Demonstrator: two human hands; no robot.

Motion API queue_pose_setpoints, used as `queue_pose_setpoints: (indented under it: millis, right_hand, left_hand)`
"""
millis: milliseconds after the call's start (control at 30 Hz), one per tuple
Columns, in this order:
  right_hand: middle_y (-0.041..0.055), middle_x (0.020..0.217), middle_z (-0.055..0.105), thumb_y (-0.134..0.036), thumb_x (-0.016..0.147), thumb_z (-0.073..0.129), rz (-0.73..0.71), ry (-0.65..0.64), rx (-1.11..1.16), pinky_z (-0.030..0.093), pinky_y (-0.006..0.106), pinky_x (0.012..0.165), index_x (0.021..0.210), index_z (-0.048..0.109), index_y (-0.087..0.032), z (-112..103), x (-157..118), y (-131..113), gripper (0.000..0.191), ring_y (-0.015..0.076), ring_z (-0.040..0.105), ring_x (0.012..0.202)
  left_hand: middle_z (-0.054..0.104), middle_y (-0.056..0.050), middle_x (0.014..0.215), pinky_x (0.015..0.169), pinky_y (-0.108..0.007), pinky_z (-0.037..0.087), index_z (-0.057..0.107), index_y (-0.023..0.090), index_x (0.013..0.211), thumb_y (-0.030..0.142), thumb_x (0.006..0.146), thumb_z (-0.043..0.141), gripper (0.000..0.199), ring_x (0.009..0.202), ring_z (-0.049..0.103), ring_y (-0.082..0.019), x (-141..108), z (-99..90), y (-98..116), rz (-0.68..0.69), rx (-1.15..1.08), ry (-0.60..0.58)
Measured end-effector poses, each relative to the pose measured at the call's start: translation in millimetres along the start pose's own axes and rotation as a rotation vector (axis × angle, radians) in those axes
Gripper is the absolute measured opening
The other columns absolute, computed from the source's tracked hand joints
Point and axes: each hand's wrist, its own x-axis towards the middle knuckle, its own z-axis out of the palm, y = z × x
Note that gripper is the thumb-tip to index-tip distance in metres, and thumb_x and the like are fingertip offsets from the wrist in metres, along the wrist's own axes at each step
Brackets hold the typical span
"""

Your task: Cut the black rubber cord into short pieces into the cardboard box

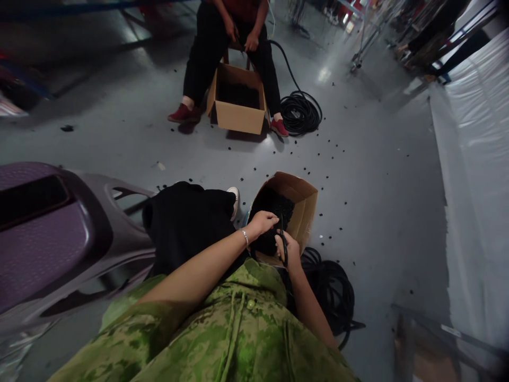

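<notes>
Over the cardboard box [306, 212] between my knees, my right hand [293, 250] is closed round the dark handles of a pair of scissors [284, 246], their blades pointing away from me. My left hand [260, 224], with a bracelet at the wrist, pinches its fingertips together just left of the blades. Whatever lies in that pinch is too small and dark to make out. Beneath both hands, the box holds a heap of small black pieces [274, 204]. A coil of black hose [332, 292] rests on the floor by the box's right side.
Across from me a seated person [250, 40] works over another cardboard box [238, 116] of black pieces, beside a second black coil [300, 114]. Left of me stands a purple plastic chair [43, 244] with a dark phone-like slab [34, 199]. Black bits dot the grey floor [369, 175].
</notes>
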Motion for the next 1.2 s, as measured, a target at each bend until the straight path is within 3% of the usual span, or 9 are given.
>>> queue_pose_setpoints:
  millis: [267, 500, 767, 1200]
  right_hand:
    - [-0.0006, 0.059, 0.061, -0.061, 0.089, 0.054, -0.041, 0.048, -0.103, 0.043, 0.022, 0.049, 0.12, 0.071, -0.012, 7, -6, 19, 0.061, 0.0127, 0.052, 0.049]
    - [-0.0025, 0.058, 0.058, -0.057, 0.087, 0.058, 0.017, 0.034, -0.036, 0.042, 0.022, 0.045, 0.122, 0.069, -0.012, 9, -4, 26, 0.058, 0.0116, 0.05, 0.044]
    - [0.0019, 0.075, 0.066, -0.053, 0.083, 0.065, 0.109, -0.036, 0.239, 0.048, 0.021, 0.049, 0.129, 0.064, -0.016, 6, 4, 11, 0.059, 0.0116, 0.06, 0.055]
    - [0.003, 0.086, 0.071, -0.051, 0.086, 0.064, 0.044, -0.066, 0.203, 0.053, 0.024, 0.062, 0.133, 0.064, -0.02, 2, 12, 15, 0.056, 0.0158, 0.067, 0.072]
  left_hand:
    - [0.049, 0.006, 0.053, 0.044, -0.022, 0.023, 0.069, 0.012, 0.082, 0.025, 0.088, 0.06, 0.017, 0.04, 0.033, -0.006, 10, 6.6, -8, -0.167, -0.042, -0.085]
    - [0.054, 0.003, 0.054, 0.054, -0.022, 0.033, 0.073, 0.014, 0.081, 0.021, 0.086, 0.061, 0.015, 0.052, 0.048, -0.01, 19, 7.2, -18, 0.051, 0.187, -0.021]
    - [0.055, 0.003, 0.056, 0.052, -0.022, 0.034, 0.075, 0.013, 0.091, 0.025, 0.085, 0.061, 0.02, 0.049, 0.042, -0.009, 14, 5.4, -11, 0.002, 0.03, -0.026]
    - [0.057, 0.003, 0.056, 0.055, -0.021, 0.036, 0.072, 0.013, 0.076, 0.024, 0.083, 0.063, 0.015, 0.051, 0.046, -0.009, 9, 5.1, -6, 0.027, 0.03, -0.055]
